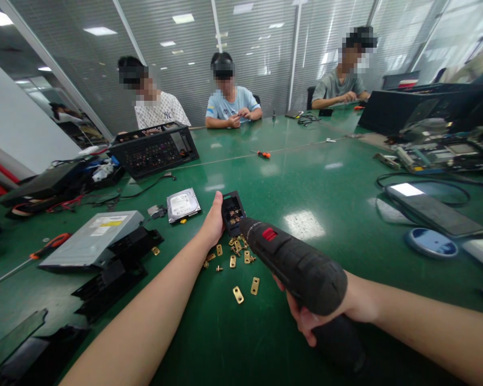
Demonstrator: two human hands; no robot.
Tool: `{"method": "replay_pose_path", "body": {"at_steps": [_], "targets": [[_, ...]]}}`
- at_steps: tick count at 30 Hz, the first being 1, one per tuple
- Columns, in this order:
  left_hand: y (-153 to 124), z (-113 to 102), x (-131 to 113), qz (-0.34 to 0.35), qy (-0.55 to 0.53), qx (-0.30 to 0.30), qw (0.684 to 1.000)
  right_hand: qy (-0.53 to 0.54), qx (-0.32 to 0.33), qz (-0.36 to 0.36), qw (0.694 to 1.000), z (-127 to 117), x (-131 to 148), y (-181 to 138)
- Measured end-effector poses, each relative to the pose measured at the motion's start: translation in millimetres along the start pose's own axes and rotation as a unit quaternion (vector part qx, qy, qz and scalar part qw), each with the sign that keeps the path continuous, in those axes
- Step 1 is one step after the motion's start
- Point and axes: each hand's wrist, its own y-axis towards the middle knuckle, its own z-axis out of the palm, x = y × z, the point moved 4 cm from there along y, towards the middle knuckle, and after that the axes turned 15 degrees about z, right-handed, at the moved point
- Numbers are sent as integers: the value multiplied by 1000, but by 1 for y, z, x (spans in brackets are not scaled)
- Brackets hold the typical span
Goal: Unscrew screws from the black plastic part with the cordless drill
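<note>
My right hand [301, 316] is wrapped round the grip of a black cordless drill [293, 262] with a red switch on top. The drill's front end points at a small black plastic box [232, 206]; its tip is hidden, so I cannot tell whether it touches. My left hand [216, 222] grips the box at its left side, thumb up along the edge. Brass-coloured screws and plates show inside the box. Below it lie several loose brass plates [238, 295] and small screws [219, 268] on the green tabletop [273, 198].
To the left lie a hard drive [183, 205], an optical drive [96, 238], an orange-handled screwdriver [44, 249] and black plastic pieces [112, 273]. A black computer case [155, 150] stands behind. Circuit boards [438, 145] and a dark power bank-like slab [434, 209] are at right. Three people sit opposite.
</note>
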Motion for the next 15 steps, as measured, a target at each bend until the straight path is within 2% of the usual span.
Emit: {"method": "replay_pose_path", "body": {"at_steps": [15], "targets": [[0,2,-1,-5,6,5,1000,-9,26,-5,1000,-2,0,3]]}}
